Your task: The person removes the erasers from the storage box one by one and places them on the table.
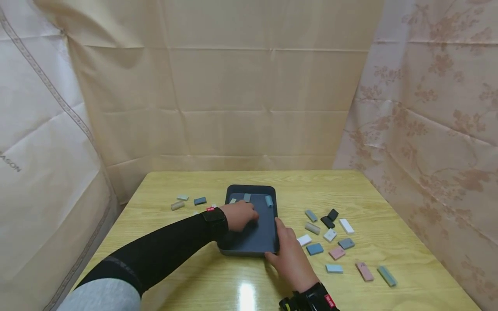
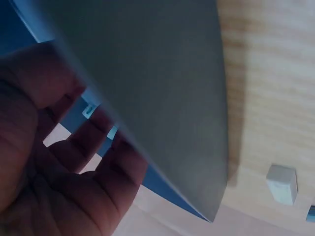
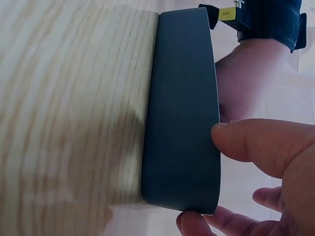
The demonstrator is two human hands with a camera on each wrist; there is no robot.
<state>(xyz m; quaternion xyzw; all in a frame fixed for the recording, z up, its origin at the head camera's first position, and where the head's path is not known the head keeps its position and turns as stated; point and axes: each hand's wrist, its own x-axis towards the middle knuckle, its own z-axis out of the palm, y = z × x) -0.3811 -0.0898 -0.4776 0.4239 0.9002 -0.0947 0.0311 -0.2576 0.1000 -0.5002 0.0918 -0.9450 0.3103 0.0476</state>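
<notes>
A dark blue-grey rectangular tray lies on the table with its long side pointing away from me. My left hand reaches over its left wall, fingers bent down inside. Whatever those fingertips may hold is hidden. In the left wrist view, the curled fingers show behind the tray wall. My right hand grips the tray's near right corner. Its thumb presses the near rim in the right wrist view. At the tray's far end lie a blue block, a grey-green block and a pale block.
Right of the tray several small blocks are scattered, among them a black one, a white one, a pink one and a green-blue one. To the left lie a tan block and a blue block. Cloth hangs behind the table.
</notes>
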